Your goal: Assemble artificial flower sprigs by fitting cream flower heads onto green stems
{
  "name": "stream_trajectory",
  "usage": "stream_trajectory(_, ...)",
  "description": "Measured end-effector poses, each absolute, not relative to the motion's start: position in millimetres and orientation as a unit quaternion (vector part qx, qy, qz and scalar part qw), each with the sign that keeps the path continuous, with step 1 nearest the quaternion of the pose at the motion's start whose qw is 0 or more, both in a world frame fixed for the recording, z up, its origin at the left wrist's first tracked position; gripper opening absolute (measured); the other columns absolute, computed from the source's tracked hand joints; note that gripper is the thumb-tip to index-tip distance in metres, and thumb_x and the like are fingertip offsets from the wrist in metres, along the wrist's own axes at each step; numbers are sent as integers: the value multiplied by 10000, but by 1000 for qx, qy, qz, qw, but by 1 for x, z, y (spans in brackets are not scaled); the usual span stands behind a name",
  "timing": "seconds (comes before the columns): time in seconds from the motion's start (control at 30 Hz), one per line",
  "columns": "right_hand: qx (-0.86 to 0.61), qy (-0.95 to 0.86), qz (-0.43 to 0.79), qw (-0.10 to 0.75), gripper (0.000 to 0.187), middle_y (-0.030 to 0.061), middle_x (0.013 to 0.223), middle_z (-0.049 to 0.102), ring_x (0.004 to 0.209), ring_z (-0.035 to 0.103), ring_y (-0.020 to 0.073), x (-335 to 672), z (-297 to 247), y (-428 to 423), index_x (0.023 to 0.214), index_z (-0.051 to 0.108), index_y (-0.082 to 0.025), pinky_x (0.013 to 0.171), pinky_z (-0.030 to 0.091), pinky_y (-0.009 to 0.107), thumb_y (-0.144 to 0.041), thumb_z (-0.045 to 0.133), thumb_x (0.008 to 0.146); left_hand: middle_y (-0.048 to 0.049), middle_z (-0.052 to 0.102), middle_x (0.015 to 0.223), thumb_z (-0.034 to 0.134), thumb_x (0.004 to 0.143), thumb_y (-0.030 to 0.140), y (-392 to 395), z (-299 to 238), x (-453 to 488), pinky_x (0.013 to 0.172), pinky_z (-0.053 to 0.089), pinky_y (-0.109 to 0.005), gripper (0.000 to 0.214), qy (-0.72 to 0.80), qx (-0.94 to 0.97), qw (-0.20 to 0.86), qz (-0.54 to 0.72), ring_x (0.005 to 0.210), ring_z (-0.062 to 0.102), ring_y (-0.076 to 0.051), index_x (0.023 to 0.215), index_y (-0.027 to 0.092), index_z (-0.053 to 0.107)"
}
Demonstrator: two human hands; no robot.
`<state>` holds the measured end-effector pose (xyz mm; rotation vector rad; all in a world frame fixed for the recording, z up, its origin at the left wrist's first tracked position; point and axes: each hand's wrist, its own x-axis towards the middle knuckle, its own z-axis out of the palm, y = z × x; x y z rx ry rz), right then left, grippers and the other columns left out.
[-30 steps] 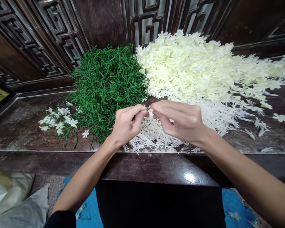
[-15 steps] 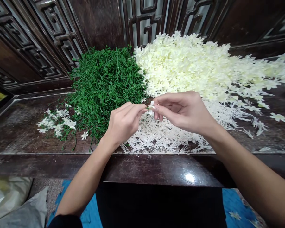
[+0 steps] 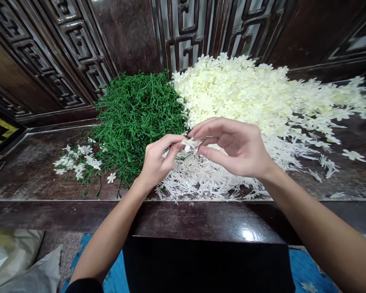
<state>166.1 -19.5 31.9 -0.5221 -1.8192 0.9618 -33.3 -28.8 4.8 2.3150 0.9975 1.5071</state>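
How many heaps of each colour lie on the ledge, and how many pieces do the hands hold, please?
Green stems heap: 1
Cream flowers heap: 1
White spiky pieces heap: 1
Green-and-white sprigs cluster: 1
White flower pinched between left hand and right hand: 1
Total: 5

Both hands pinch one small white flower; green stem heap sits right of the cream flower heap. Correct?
No. The head view shows the green stem heap left of the cream flower heap, not right. The rest holds: left hand and right hand both pinch the small white flower.
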Motion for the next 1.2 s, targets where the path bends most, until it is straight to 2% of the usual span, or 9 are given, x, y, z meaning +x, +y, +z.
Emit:
stream_trajectory(0.27, -207, -784, 309, 497, 248, 46, 998, 688, 922, 677, 208, 162, 28, -18, 983, 638, -241, 727, 619, 365, -232, 766, 771, -34, 738, 818, 563, 953, 252, -30, 3, -33, 611, 524, -221, 136, 356, 771, 153, 505, 673, 661, -112, 936, 177, 675)
stream_trajectory(0.4, -242, -794, 264, 491, 407, 51, 1077, 706, 935, 679, 209, 158, 26, -19, 1133, 630, -243, 774, 615, 384, -236, 790, 758, -31, 741, 795, 584, 928, 228, -31, 5, -32, 603, 532, -223, 110, 375, 774, 157, 485, 641, 656, -111, 931, 171, 679)
stream_trajectory(0.5, -264, -791, 247, 494, 267, 46, 999, 731, 878, 679, 202, 156, 26, -20, 1082, 675, -248, 759, 607, 390, -207, 724, 823, -25, 739, 760, 598, 911, 210, -31, 7, -31, 596, 529, -224, 100, 377, 776, 172, 475, 624, 654, -110, 894, 165, 686)
stream_trajectory(0.57, -273, -775, 266, 504, 124, 41, 919, 731, 834, 678, 198, 156, 26, -20, 964, 709, -247, 734, 605, 384, -202, 694, 849, -22, 733, 722, 605, 909, 212, -32, 8, -30, 564, 513, -217, 101, 380, 772, 192, 473, 609, 654, -110, 880, 161, 688)
stream_trajectory(0.67, -297, -733, 352, 502, 39, 37, 872, 721, 783, 684, 185, 157, 25, -18, 891, 719, -233, 707, 613, 362, -239, 703, 856, -10, 709, 640, 612, 911, 239, -33, 9, -29, 479, 463, -203, 117, 395, 758, 216, 473, 529, 616, -98, 874, 157, 688)
stream_trajectory(0.8, -305, -698, 447, 469, 144, 31, 806, 710, 677, 679, 158, 160, 25, -14, 904, 720, -197, 661, 619, 338, -321, 743, 833, -10, 704, 611, 614, 909, 258, -34, 10, -29, 429, 428, -198, 133, 411, 743, 233, 473, 469, 573, -85, 866, 155, 686)
stream_trajectory(0.97, -301, -681, 475, 469, 177, 36, 773, 713, 651, 686, 154, 159, 24, -12, 877, 728, -178, 648, 624, 333, -341, 762, 817, -8, 701, 598, 613, 912, 271, -34, 7, -29, 420, 425, -191, 139, 416, 741, 230, 474, 472, 588, -85, 881, 155, 683)
stream_trajectory(1.1, -310, -674, 473, 475, 171, 35, 758, 717, 647, 695, 163, 157, 25, -15, 870, 731, -181, 645, 629, 339, -331, 777, 803, -5, 695, 610, 607, 919, 254, -33, 6, -29, 472, 467, -212, 132, 415, 746, 223, 472, 512, 614, -97, 879, 155, 684)
stream_trajectory(1.2, -308, -673, 467, 484, 165, 30, 786, 722, 663, 696, 155, 159, 26, -13, 900, 729, -196, 658, 632, 336, -337, 763, 821, -25, 719, 725, 631, 910, 247, -29, 8, -33, 623, 526, -261, 123, 403, 752, 167, 495, 670, 652, -123, 842, 171, 699)
